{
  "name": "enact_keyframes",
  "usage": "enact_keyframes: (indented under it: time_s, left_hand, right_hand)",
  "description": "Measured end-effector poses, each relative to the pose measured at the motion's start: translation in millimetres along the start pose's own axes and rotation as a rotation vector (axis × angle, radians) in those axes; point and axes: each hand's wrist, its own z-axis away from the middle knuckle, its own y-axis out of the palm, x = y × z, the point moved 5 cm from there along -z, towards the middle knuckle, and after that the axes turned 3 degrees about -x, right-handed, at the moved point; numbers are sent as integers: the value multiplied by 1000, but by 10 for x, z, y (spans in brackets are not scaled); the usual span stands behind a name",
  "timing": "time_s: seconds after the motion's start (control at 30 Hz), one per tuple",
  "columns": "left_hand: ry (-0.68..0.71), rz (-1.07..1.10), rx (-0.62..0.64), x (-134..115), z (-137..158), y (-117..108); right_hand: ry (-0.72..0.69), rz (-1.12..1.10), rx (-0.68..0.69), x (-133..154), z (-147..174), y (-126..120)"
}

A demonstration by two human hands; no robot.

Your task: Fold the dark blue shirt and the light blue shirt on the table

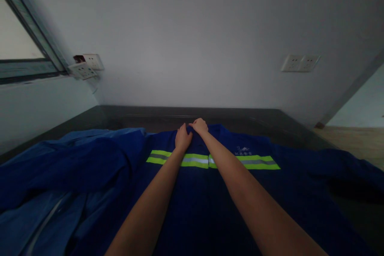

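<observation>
with my left hand (183, 138) and right hand (199, 126) both pinched shut on the collar of the dark blue work jacket with yellow reflective bands (210, 192) at frame centre, i'd keep both grips level.

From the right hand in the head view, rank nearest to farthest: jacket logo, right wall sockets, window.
1. Jacket logo, just right of the right hand.
2. Right wall sockets, up on the wall, right.
3. Window, far left.
</observation>
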Motion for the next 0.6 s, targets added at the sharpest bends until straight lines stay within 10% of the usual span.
enact_keyframes:
  time_s: [0.6]
  left_hand:
    - [120,-168,68,-100,62,-12]
  right_hand:
    - [-62,6,47,-8,-99,136]
